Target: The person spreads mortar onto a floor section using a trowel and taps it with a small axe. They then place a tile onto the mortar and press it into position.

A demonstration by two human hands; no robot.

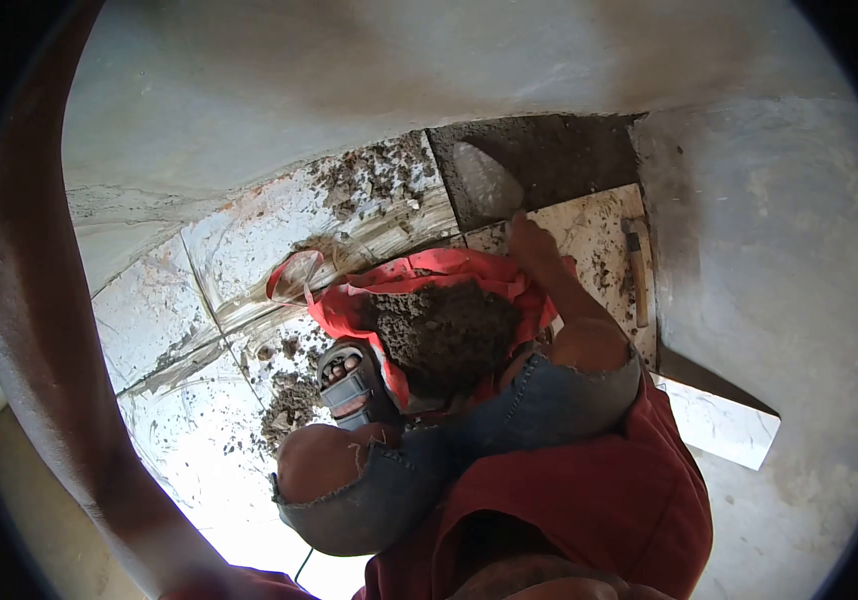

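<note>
My right hand (532,243) is closed around the handle of a trowel (487,180), the handle hidden in my fingers. The pointed metal blade lies against dark wet mortar (574,155) that fills a tile-sized gap in the corner by the walls. Just below that hand, between my legs, sits a red bag (349,310) with its top spread wide, holding a heap of dark mortar mix (439,335). My left arm (24,270) stretches up along the left edge, and its hand is out of the frame.
A hammer (637,270) with a wooden handle lies on the tile along the right wall (779,230). White floor tiles (154,300) carry crumbs of mortar (289,405). My sandalled foot (351,385) stands beside the bag. A tile edge (719,420) shows at lower right.
</note>
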